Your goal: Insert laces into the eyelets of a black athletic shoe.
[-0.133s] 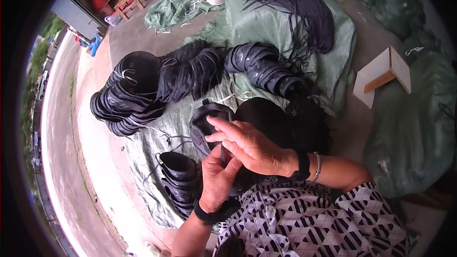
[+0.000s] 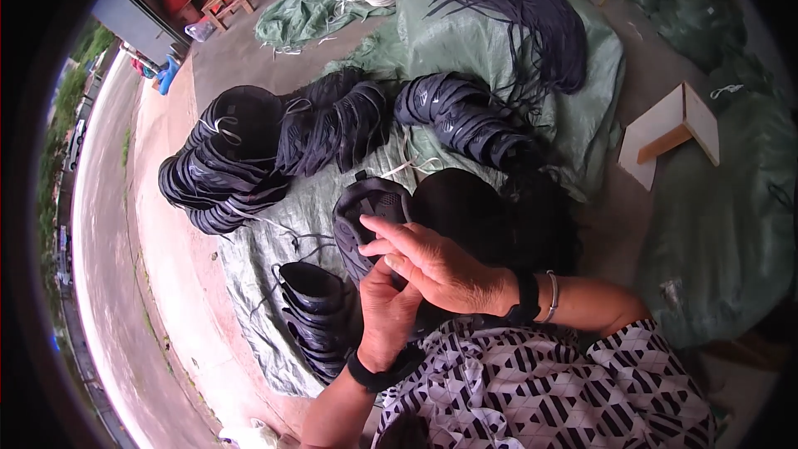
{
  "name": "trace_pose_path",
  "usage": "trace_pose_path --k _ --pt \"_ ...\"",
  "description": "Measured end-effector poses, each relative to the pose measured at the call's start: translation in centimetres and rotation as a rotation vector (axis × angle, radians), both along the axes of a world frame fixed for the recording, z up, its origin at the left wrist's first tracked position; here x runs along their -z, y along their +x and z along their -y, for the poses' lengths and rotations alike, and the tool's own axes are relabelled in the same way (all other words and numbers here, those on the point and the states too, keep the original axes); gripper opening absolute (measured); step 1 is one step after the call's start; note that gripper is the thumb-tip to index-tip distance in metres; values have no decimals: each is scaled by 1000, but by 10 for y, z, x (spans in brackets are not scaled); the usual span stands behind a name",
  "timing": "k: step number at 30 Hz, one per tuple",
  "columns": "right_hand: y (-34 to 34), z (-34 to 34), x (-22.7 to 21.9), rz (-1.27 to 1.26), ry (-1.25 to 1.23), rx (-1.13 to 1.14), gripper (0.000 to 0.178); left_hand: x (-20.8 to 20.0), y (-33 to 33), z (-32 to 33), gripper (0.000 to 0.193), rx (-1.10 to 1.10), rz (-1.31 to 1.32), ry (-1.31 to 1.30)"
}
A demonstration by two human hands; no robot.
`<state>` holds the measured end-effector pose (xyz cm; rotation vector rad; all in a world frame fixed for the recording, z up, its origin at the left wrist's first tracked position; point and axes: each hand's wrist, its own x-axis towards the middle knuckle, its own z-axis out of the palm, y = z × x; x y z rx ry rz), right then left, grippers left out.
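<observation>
A black shoe upper (image 2: 349,229) with a padded collar and a mesh inside lies before me, partly hidden by my hands. My left hand (image 2: 386,312) is closed at its lower end, thumb and fingers pinching what looks like a dark shoelace, mostly covered. Over it reaches my right hand (image 2: 449,270), its fingers pointing left across the upper and its thumb pressed in against the left fingertips; what it grips, if anything, is hidden. A stack of nested black shoe uppers (image 2: 312,316) stands left of my left wrist.
More nested uppers lie in a left pile (image 2: 237,166) and a right row (image 2: 453,116) on green woven sheeting (image 2: 266,283). Dark laces (image 2: 544,29) drape over a covered heap farther off. A small wooden stand (image 2: 677,129) and green sacks (image 2: 715,241) are at right.
The view has shifted very slightly. My right hand sits a touch lower against the upper, and my left hand has moved slightly to the right.
</observation>
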<state>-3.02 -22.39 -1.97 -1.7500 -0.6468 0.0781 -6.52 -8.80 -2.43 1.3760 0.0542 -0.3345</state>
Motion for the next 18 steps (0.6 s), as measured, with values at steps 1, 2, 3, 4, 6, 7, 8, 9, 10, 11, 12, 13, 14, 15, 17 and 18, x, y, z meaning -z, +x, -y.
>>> trace_pose_path --k 1,2,3,4,6,7,8,9,10,11,12,13,14,15,17,18 --pt "-2 -1 0 0 10 8 49 3 -3 1 18 -27 30 28" --pt "-3 -2 0 -18 60 47 49 4 -3 2 18 -52 59 55" --pt "-6 -3 1 -18 59 49 49 4 -1 2 18 -50 59 54" --pt "-8 -4 2 -110 93 83 50 2 2 1 17 -84 98 44" --pt "-10 -1 5 -148 117 138 40 3 4 -3 16 -142 129 -73" --pt "-9 5 8 -93 106 159 31 1 5 -7 14 -155 123 -63" --pt "-8 13 5 -110 5 113 23 -3 6 -9 13 -124 123 35" --pt "-8 22 -2 -127 -99 71 20 -7 10 -10 14 -87 121 129" --pt "-8 24 -8 -322 -15 25 20 -14 13 -12 14 -88 119 127" --pt "-4 33 -8 -326 -53 -19 17 -21 16 -13 17 -59 11 153" --pt "-1 38 -5 -294 -54 6 16 -25 20 -14 21 -29 -97 178" --pt "3 43 -4 -261 -56 30 15 -23 26 -16 27 -71 -94 156" --pt "11 46 -10 -292 -141 83 17 -23 31 -22 25 -50 -89 254" --pt "16 48 -8 -337 -200 148 14 -23 36 -26 23 -28 -85 351" --pt "18 45 13 -58 -329 295 12 -16 36 -25 23 -5 -61 404" --pt "17 44 20 -57 -333 297 12 -17 37 -19 22 45 2 536"
